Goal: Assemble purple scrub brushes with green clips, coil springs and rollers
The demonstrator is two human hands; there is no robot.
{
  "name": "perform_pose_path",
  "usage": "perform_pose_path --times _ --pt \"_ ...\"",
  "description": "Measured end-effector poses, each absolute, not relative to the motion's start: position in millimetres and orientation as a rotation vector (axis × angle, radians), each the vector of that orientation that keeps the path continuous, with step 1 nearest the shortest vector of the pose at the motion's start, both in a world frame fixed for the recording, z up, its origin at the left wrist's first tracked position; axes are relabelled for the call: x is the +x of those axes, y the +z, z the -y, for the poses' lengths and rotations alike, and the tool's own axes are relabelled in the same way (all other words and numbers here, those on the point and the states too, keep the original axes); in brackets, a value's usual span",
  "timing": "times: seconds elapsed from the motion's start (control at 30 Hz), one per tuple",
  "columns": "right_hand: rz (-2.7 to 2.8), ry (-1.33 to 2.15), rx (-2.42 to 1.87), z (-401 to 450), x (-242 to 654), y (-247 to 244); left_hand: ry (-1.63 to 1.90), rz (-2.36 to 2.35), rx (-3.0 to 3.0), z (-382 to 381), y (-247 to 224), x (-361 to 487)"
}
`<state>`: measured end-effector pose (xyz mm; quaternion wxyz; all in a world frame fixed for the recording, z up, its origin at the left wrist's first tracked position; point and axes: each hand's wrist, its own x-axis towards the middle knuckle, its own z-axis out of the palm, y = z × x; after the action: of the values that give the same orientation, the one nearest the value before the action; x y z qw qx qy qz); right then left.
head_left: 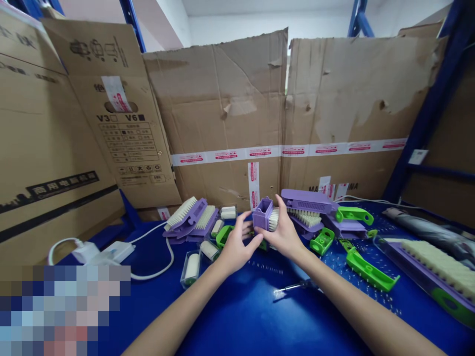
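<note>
I have one purple brush point(261, 217) between the hands: my right hand point(285, 236) pinches it; my left hand point(239, 246) is open at its left, contact unclear. Left of them I count four white rollers point(192, 267) and two upturned bristle pads point(181, 213).

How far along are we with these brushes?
The far-right brush looks finished, its green part on. A smaller brush is in the right hand, the left hand open beside it. Apparently left: the brush pile, showing no green, and the loose green piece.
</note>
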<state>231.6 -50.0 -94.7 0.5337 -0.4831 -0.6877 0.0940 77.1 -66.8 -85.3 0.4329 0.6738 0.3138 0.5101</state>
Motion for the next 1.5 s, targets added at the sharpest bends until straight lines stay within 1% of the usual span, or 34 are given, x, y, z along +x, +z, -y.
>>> perform_pose_path --times 0.1,0.33,0.5,0.7,0.87,0.93,1.07,1.17,1.3,1.43,1.5 --pt "1.635 0.197 -1.131 51.7 234.7 -87.1 1.246 -0.787 1.758 67.6 -88.3 77.0" --pt "1.708 -0.070 -1.099 56.9 240.1 -77.2 1.239 -0.938 1.907 64.9 -98.7 67.4" --pt "1.758 -0.022 -1.104 56.7 240.7 -78.2 1.173 -1.031 2.218 60.3 -105.7 63.8" --pt "1.698 -0.090 -1.134 57.2 245.0 -70.7 0.865 -1.133 2.693 60.0 -108.4 65.1" --pt "1.699 -0.169 -1.144 54.9 251.1 -69.8 0.587 -1.125 2.862 62.4 -104.4 65.0" --pt "1.688 -0.203 -1.149 54.2 253.7 -69.4 0.532 -1.135 2.884 63.1 -103.8 65.0" --pt "1.624 -0.263 -1.157 52.8 258.9 -66.1 0.588 -1.148 2.855 62.4 -105.9 64.6" --pt "1.561 -0.300 -1.183 51.7 262.9 -63.0 0.565 -1.151 2.885 60.5 -107.8 63.7" --pt "1.531 -0.292 -1.242 51.4 268.3 -59.5 0.585 -1.170 2.925 58.9 -107.9 62.3" --pt "1.464 -0.214 -1.303 52.5 269.6 -57.9 0.873 -1.123 2.827 60.2 -103.8 62.7" --pt "1.394 -0.086 -1.323 51.8 267.2 -59.6 1.056 -1.109 2.721 61.5 -100.9 63.6"
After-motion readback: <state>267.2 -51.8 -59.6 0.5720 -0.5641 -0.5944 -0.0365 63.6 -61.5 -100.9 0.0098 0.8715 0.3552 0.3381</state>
